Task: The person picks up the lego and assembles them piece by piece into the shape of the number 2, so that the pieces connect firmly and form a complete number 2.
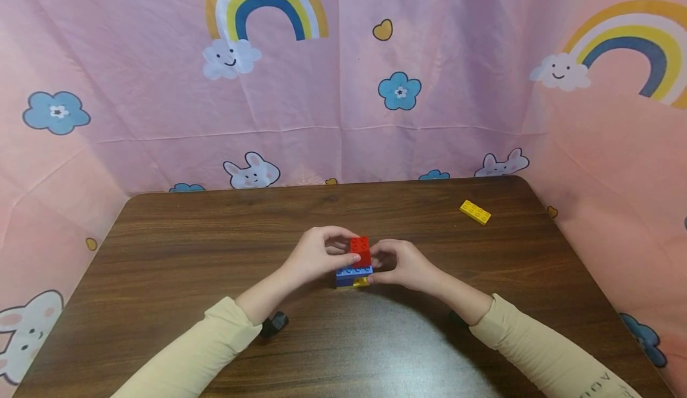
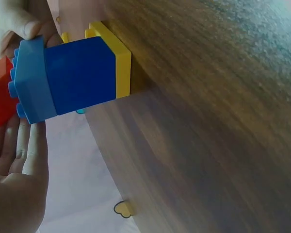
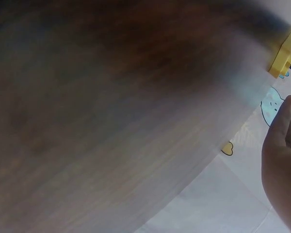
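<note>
A stack of toy building bricks stands on the table: a yellow base plate (image 2: 123, 73), a dark blue brick (image 2: 80, 75) on it, and a light blue brick (image 1: 354, 271) above. My left hand (image 1: 319, 252) holds a red brick (image 1: 361, 252) at the top, thumb on the near side and fingers behind. In the left wrist view the red brick sits at an angle over the light blue studs; whether it is joined I cannot tell. At the stack's right side, my right hand (image 1: 405, 264) grips it, its thumb against the bricks and its fingers partly hidden behind.
A yellow brick plate (image 1: 475, 212) lies at the back right of the wooden table (image 1: 214, 231). Small black objects show by the wrists, one near the left cuff (image 1: 275, 324). A pink patterned curtain (image 1: 300, 99) hangs behind and beside the table.
</note>
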The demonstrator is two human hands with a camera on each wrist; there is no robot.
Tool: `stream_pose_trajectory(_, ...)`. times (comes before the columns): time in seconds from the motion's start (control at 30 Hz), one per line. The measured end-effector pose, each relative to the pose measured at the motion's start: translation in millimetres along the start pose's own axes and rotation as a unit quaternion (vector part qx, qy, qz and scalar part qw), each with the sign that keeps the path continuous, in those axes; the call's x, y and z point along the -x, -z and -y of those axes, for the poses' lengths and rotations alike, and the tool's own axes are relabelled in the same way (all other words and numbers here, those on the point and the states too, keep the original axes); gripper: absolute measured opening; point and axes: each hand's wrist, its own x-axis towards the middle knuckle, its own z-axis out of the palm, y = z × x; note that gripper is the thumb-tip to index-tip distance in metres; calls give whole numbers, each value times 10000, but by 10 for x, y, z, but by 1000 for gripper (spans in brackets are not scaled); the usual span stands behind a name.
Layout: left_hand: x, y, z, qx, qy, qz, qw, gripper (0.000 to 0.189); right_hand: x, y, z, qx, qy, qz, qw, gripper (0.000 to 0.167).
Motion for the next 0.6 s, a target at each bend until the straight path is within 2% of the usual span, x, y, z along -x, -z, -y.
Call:
stream_pose_trajectory(0.4,22,-28,13,-411,-418,148,9982,32,6,-7,-7,127,115,-112,9998,39)
stream_pose_trajectory(0.6,33,-35,0,-401,-352,140,9985,32,5,-9,3,106,113,-68,9999,39)
